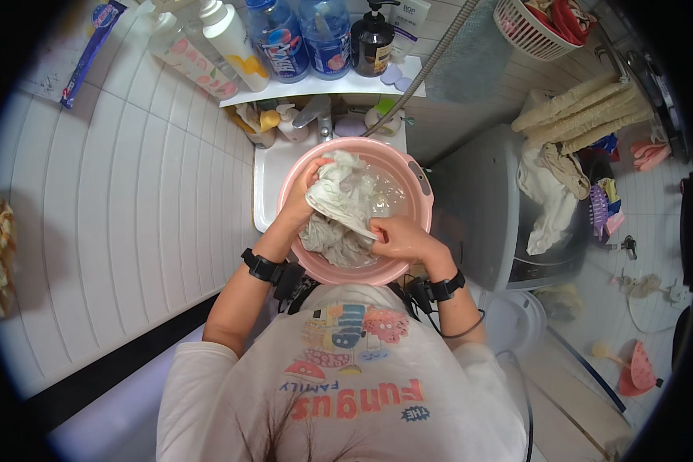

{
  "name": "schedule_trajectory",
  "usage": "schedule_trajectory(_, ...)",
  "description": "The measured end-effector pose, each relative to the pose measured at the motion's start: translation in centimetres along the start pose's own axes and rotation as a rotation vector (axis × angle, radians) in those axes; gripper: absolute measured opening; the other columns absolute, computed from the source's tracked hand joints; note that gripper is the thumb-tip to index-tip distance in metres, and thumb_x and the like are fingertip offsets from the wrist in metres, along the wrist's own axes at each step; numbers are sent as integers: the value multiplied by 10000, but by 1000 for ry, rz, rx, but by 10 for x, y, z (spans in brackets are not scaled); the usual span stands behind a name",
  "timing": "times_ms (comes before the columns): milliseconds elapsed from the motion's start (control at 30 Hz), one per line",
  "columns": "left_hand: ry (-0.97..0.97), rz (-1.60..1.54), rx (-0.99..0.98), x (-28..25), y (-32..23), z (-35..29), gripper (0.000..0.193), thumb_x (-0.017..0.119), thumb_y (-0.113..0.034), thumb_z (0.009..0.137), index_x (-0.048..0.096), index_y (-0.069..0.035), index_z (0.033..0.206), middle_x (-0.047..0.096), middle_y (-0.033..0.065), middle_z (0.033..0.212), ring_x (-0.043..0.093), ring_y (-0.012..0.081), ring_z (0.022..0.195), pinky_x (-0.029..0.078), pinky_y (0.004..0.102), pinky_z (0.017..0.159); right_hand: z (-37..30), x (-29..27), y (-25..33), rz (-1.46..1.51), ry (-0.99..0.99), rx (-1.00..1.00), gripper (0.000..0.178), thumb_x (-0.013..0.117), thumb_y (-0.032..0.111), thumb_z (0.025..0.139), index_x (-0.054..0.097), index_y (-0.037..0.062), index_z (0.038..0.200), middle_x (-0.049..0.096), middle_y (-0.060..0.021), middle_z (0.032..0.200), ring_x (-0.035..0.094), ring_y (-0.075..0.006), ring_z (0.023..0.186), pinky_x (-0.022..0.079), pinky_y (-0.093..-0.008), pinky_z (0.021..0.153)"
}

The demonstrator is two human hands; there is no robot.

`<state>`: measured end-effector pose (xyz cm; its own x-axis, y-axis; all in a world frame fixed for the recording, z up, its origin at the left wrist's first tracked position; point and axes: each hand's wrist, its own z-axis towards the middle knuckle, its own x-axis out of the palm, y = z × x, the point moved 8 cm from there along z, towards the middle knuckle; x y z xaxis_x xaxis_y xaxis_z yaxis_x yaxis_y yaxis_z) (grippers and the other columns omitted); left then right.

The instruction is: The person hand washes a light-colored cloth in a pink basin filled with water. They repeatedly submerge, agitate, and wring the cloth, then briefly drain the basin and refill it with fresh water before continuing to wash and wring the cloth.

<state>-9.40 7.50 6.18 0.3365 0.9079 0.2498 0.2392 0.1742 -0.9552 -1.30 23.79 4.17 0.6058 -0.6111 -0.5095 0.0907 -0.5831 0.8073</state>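
A pink plastic basin (422, 219) with water in it sits over the white sink. Inside lies a wet, pale garment (339, 189), partly lifted above the water and bunched up. My left hand (306, 187) grips the garment at its left side, the fingers partly hidden by the cloth. With thumb and fingers closed, my right hand (402, 238) pinches the garment's edge near the basin's right front. Between the two hands the cloth's edge is stretched. A greyer wet part of cloth lies lower in the basin; whether it is the same piece, I cannot tell.
Behind the basin stands a faucet (323, 119). Above it, a white shelf (285, 94) carries several bottles, and a shower hose (431, 58) hangs across. To the right is a grey washing machine (477, 208) with clothes on top. A tiled wall (131, 192) closes the left side.
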Motion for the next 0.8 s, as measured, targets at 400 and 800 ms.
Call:
schedule_trajectory(400,261,64,31,38,-36,-17,271,785,-102,769,536,-105,878,563,-41,894,523,53,833,435,213,767,21,10,-28,203,-463,-82,592,768,286,769,510,79,1260,659,-163,1007,652,-353,946,512,-426,797)
schedule_trajectory(800,102,1158,155,-12,8,-1,463,693,-16,713,598,-178,1135,629,146,1074,613,392,978,518,410,796,11,-7,-20,-358,-753,-34,447,706,14,629,646,79,1067,509,-144,1309,480,-368,1205,411,-457,965)
